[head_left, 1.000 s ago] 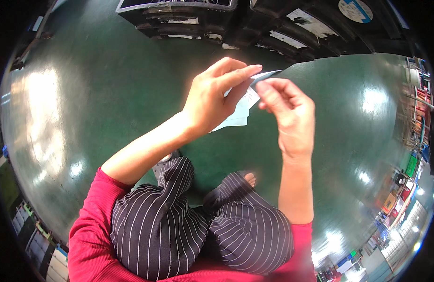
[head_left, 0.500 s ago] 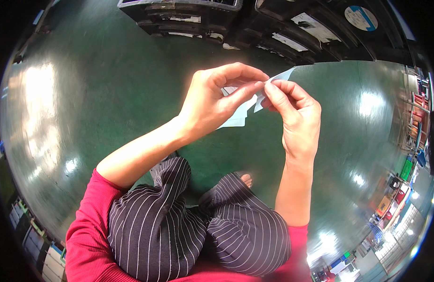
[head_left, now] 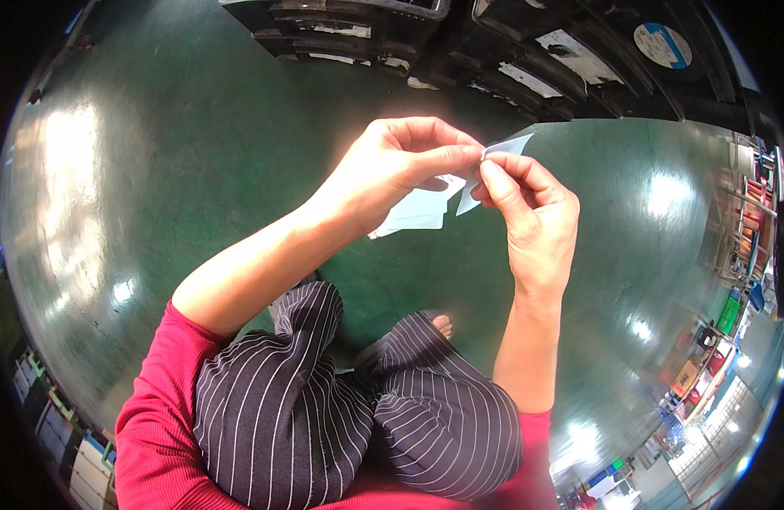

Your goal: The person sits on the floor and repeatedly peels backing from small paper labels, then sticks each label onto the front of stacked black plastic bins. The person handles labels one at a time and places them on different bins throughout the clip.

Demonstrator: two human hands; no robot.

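Both hands are raised together in front of me, above my knees. My right hand (head_left: pixel 540 225) pinches a small pale blue paper slip (head_left: pixel 512 145) between thumb and forefinger, and its pointed ends stick out above and below the fingers. The thumb and forefinger of my left hand (head_left: pixel 392 166) are closed at the slip's near edge, touching the right fingertips. Several pale sheets (head_left: pixel 419 209) show below the left thumb, partly covered by that hand. What holds these sheets is hidden.
Large black plastic crates (head_left: pixel 570 64) with worn labels stand ahead, at the top. Green glossy floor (head_left: pixel 154 195) spreads around me. My knees in striped trousers (head_left: pixel 281 408) lie below my hands. Shelves with goods (head_left: pixel 698 374) line the far right.
My left wrist has turned slightly and its thumb has shifted right along the slip. More of the pale sheets shows below it. The right hand has hardly moved.
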